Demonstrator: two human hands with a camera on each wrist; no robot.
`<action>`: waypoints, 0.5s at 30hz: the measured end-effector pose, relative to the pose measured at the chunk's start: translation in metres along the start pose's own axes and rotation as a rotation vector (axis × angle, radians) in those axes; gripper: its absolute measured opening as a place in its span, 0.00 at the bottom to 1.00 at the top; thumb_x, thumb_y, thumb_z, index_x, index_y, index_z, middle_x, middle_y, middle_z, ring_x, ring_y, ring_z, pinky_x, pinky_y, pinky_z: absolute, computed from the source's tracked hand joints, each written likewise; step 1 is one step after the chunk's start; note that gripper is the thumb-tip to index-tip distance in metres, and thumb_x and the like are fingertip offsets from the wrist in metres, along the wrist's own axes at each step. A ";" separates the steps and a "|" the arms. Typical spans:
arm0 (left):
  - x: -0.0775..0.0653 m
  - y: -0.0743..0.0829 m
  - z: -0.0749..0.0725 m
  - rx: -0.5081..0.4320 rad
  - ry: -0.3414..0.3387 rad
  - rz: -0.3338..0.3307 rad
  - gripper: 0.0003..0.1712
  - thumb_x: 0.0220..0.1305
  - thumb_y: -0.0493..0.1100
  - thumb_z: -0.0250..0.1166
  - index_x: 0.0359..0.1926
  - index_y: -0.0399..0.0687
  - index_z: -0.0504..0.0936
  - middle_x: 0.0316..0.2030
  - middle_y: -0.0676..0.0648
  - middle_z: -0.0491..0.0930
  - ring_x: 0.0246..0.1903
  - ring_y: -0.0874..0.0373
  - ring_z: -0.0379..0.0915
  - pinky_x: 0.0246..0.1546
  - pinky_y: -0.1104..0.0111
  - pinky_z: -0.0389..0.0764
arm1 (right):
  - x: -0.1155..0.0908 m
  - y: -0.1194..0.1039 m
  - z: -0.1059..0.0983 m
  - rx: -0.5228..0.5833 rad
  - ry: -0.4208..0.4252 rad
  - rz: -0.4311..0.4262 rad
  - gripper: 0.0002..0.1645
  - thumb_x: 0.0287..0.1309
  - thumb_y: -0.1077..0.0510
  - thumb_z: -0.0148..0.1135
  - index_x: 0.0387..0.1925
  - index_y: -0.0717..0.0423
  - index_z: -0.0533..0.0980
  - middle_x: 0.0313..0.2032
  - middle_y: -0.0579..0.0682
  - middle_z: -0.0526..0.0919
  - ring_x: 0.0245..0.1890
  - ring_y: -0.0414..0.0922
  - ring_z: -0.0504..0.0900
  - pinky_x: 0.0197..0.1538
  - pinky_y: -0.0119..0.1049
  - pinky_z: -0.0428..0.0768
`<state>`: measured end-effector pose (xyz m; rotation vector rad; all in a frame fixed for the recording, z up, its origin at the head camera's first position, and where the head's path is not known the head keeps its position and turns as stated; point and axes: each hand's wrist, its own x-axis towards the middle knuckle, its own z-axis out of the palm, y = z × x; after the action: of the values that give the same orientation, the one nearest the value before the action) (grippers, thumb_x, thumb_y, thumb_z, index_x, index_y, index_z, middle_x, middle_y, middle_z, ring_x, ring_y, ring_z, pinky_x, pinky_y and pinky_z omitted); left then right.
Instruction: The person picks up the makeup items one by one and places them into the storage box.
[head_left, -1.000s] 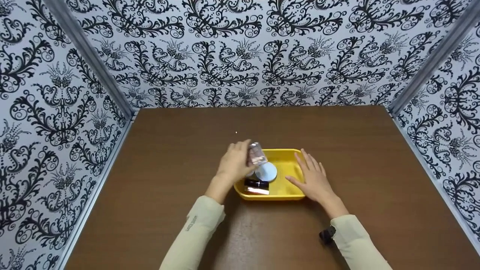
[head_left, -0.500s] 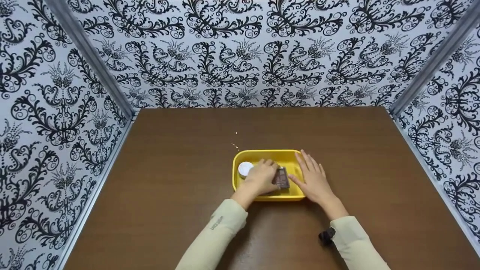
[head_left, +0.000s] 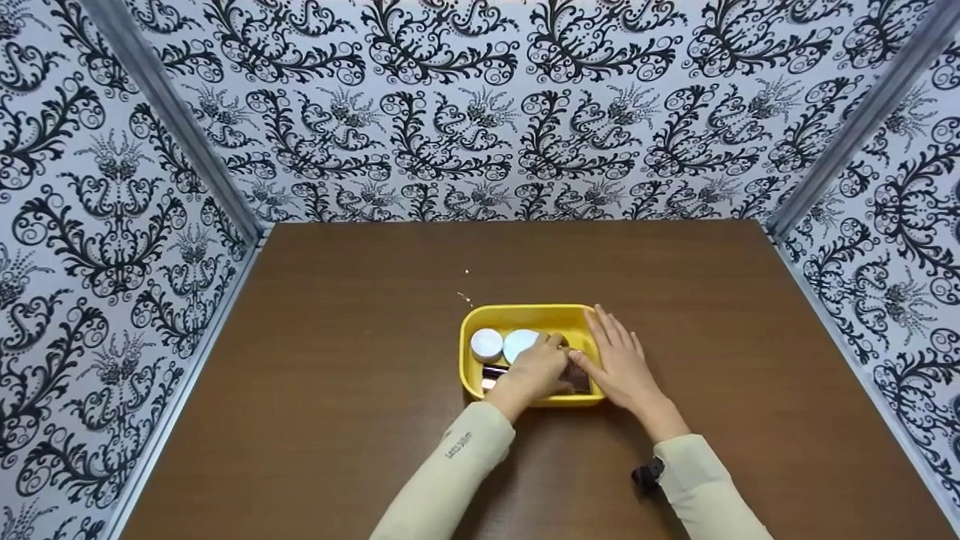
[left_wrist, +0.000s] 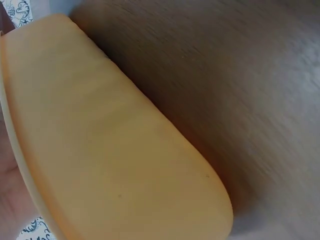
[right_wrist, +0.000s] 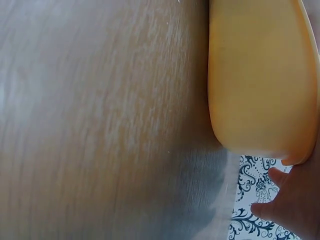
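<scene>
A yellow tray (head_left: pixel 525 307) sits on the table. My left hand (head_left: pixel 534 369) reaches into its right half, fingers curled at a small dark eyeshadow palette (head_left: pixel 580 380), which the hand partly covers. My right hand (head_left: pixel 624 371) lies with straight fingers along the tray's right rim, its thumb reaching inward near the palette. Left of my left hand, inside the tray, are a white round jar (head_left: pixel 487 343), a pale blue round container (head_left: pixel 519 345) and a dark shiny tube (head_left: pixel 493 371), partly hidden. Both wrist views mostly show the tray's outer wall (left_wrist: pixel 110 125).
The brown wooden table (head_left: pixel 337 360) extends around the tray. Tiny pale specks (head_left: pixel 465 298) lie just behind the tray's back left corner. Patterned panels (head_left: pixel 480 112) enclose the table at the back and both sides.
My left hand has carried the palette from above the tray's left part down into its right part. The jar, blue container and tube are uncovered on the left. My right hand stays at the rim.
</scene>
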<state>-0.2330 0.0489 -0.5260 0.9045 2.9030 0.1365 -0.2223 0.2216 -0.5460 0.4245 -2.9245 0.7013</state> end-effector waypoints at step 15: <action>-0.001 -0.057 -0.049 -0.119 0.083 -0.133 0.38 0.66 0.51 0.65 0.74 0.51 0.64 0.77 0.46 0.57 0.76 0.48 0.53 0.75 0.57 0.61 | 0.022 -0.004 -0.043 -0.056 -0.238 0.044 0.57 0.63 0.23 0.47 0.79 0.51 0.45 0.80 0.59 0.39 0.78 0.66 0.40 0.70 0.76 0.34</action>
<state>-0.2699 -0.0011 -0.4838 0.7012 2.9814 0.3396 -0.2405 0.2327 -0.5024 0.4701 -3.1766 0.6112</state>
